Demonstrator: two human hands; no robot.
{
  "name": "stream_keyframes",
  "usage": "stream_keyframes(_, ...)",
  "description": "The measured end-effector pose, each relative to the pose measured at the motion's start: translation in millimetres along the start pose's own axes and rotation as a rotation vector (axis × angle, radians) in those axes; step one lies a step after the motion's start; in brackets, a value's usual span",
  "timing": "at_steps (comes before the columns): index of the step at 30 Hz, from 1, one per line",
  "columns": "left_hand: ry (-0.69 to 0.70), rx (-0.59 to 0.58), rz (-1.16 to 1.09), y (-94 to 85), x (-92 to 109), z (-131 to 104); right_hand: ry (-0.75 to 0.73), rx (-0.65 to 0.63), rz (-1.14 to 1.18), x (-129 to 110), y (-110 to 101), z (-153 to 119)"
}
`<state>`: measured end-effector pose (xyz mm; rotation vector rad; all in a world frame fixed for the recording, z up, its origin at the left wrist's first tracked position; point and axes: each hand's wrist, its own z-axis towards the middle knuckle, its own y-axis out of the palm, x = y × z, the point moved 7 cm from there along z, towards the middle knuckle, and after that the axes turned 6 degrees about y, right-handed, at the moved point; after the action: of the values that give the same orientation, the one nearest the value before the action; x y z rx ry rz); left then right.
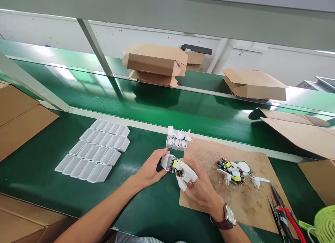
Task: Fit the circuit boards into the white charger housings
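Holding a white case [165, 162] in the half-closed left hand [154, 168], now pinching a circuit board [176, 165] at its mouth with the nearly closed right hand [200, 183].

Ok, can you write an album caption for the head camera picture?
Left hand holding a white case, right hand a circuit board, above a green table.

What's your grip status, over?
Left hand: grip on white housing. Right hand: grip on circuit board, at housing's mouth. Pliers lie right, off the work.
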<state>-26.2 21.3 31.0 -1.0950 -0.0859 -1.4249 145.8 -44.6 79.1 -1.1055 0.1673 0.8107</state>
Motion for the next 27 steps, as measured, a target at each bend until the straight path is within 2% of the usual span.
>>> stream_keyframes(7, 0.078, -0.013, 0.054, 3.6, 3.5, -0.1, -0.027, -0.013, -0.062, -2.1, 3.8, -2.9)
stream_keyframes(21, 0.127, 0.004, 0.079, 2.5, 8.6, 0.5, 0.006, -0.041, -0.115, -3.0, 5.1, 0.3)
stream_keyframes(27, 0.106, -0.002, 0.075, 3.4, 7.4, -0.1, 0.063, -0.059, -0.094, 0.6, 4.4, 1.1)
